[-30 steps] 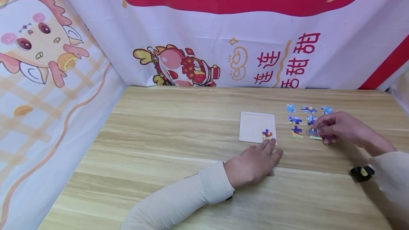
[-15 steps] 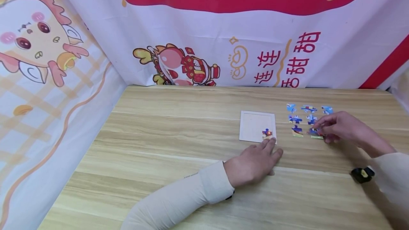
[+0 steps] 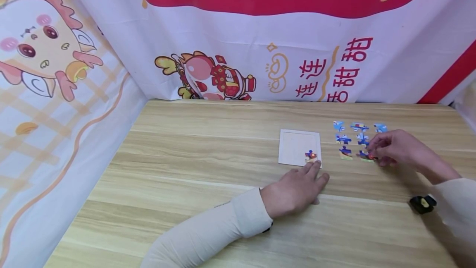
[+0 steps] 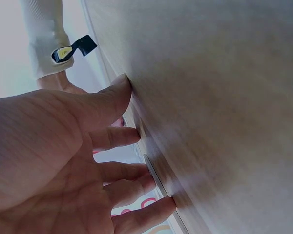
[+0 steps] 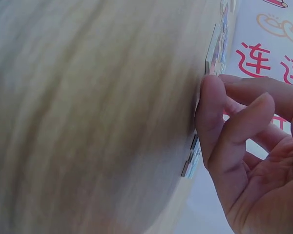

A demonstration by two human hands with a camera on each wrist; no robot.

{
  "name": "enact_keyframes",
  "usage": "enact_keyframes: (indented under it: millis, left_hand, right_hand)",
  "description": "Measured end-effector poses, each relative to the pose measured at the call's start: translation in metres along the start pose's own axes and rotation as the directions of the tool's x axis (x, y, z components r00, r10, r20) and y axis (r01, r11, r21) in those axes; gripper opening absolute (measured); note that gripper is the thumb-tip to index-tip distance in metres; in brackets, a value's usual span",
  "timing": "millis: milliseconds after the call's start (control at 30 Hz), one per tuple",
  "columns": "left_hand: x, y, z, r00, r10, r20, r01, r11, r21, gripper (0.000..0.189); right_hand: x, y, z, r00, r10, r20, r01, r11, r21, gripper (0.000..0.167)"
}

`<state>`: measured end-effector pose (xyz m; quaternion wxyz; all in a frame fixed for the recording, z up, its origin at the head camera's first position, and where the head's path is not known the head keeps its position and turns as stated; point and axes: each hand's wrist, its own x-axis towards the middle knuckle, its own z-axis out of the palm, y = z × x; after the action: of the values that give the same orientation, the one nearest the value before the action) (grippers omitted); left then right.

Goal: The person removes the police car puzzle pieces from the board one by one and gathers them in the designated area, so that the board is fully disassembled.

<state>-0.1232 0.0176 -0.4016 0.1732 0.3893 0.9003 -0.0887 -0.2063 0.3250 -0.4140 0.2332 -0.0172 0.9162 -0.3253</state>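
Note:
My left hand [image 3: 291,191] rests low at the near right corner of a square puzzle tray [image 3: 282,148], fingers extended and fingertips on its edge. In the left wrist view the tray's thin edge [image 4: 158,176] runs under those fingertips. One jigsaw piece [image 3: 310,155], blue with red and yellow, lies in that corner of the tray. To the right, my right hand [image 3: 396,149] pinches the right side of a blue-and-green jigsaw piece [image 3: 364,155] between thumb and forefinger, close over the table. The right wrist view shows the thumb [image 5: 212,92] against the forefinger, which hide most of the piece.
Several more jigsaw pieces lie in rows right of the tray, among them a light blue corner piece [image 3: 338,126] and a blue-and-yellow piece [image 3: 346,153]. A printed cloth [image 3: 238,32] hangs along the table's back edge, another [image 3: 67,73] at the left.
The jigsaw piece at my right fingertips has shifted and turned slightly, showing more dark blue and less green. My left hand and the tray stay put.

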Motion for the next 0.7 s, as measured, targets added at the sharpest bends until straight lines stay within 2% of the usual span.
enact_keyframes:
  millis: [233, 700]
  left_hand:
    - [0.0002, -0.0003, -0.0001, 1.000, 0.005, 0.004, -0.005, 1.000, -0.008, 0.065]
    - [-0.0011, 0.0002, -0.0001, 1.000, 0.005, -0.013, -0.005, 1.000, 0.013, 0.065]
  right_hand:
    - [-0.0002, 0.0008, 0.0008, 1.000, -0.022, 0.007, 0.022, 1.000, -0.020, 0.013]
    - [0.0011, 0.0006, 0.0007, 1.000, -0.015, 0.006, 0.015, 0.999, -0.035, 0.012]
